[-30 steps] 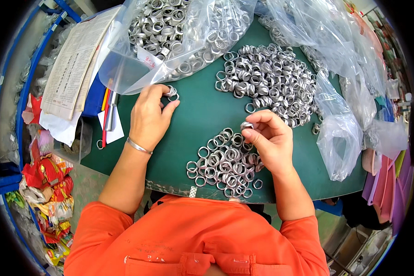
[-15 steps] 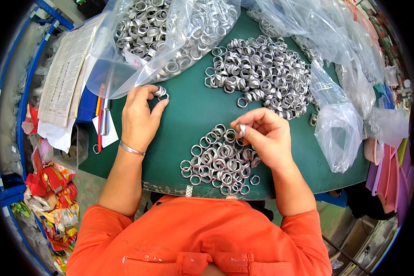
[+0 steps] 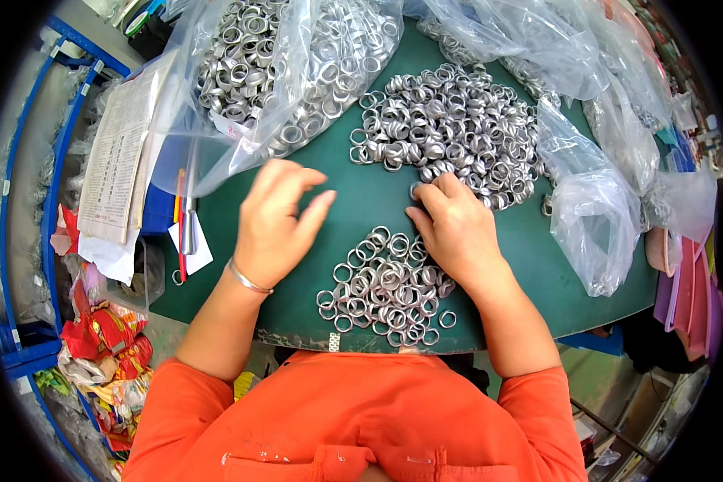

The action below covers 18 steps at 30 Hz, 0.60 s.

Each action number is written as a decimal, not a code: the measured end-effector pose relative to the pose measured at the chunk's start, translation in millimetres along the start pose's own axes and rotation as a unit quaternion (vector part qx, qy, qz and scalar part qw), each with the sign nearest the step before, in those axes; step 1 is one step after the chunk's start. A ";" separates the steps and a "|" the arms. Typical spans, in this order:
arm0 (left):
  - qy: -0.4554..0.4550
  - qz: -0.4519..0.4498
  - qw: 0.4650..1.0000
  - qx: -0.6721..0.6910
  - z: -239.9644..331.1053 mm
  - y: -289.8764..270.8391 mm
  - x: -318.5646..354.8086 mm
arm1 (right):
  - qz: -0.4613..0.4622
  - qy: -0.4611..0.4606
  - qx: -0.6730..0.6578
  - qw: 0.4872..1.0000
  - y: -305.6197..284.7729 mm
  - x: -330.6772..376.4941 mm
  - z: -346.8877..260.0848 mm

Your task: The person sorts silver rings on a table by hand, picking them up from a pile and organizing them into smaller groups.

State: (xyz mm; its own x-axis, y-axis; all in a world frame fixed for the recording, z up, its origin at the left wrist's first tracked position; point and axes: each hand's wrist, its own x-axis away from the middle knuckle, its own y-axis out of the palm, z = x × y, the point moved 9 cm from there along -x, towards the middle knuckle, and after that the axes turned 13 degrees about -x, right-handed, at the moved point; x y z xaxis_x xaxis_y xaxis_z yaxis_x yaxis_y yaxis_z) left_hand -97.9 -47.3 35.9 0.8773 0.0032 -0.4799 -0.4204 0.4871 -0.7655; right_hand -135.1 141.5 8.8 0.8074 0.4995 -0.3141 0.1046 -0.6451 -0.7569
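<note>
My left hand (image 3: 279, 221) hangs over the green table with thumb and fingers apart and nothing in them, just in front of a clear plastic bag (image 3: 353, 68) of grey metal rings. My right hand (image 3: 456, 231) is at the near edge of a large heap of rings (image 3: 450, 128). Its fingers are bent, with a gap between thumb and index finger. A single ring (image 3: 414, 190) shows at the index fingertip, touched but not visibly gripped. Between my forearms, close to the table's front edge, lies a smaller ring pile (image 3: 390, 285).
More clear bags (image 3: 590, 225) lie along the right side. At the left are a newspaper (image 3: 120, 161), pens (image 3: 182, 233) and a plastic box (image 3: 146, 273). Blue shelving (image 3: 64, 48) stands beyond the table's left edge, and pink and purple sheets (image 3: 687, 293) at its right.
My left hand has moved right and no longer holds the rings it had. My right hand has gone from above the small pile to the large heap's edge; the ring it pinched no longer shows there.
</note>
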 end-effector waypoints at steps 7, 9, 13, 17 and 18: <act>0.109 -0.038 0.993 -0.016 42.9 54.2 -43.0 | 0.042 0.016 -0.097 0.994 -12.9 5.1 5.1; 0.094 -0.067 0.993 -0.027 34.6 72.0 -46.3 | 0.052 0.040 -0.211 0.975 -14.7 5.7 11.7; 0.057 -0.066 0.995 0.057 25.5 67.2 -43.8 | 0.078 0.068 -0.364 0.926 -15.3 5.6 19.8; -0.053 -0.093 0.981 0.164 8.3 65.0 -27.9 | 0.083 0.090 -0.482 0.868 -7.3 9.1 29.0; -0.104 -0.108 0.965 0.217 2.7 68.3 -20.9 | 0.083 0.091 -0.510 0.852 -5.5 9.9 28.7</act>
State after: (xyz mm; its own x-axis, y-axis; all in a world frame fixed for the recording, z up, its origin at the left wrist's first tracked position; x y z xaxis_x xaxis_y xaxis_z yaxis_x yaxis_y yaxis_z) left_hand -144.3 -11.7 -5.2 0.9798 0.0135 -0.1994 -0.1262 0.8156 -0.5647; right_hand -144.3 166.5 -6.6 0.9273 0.3136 -0.2046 0.3544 -0.9114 0.2091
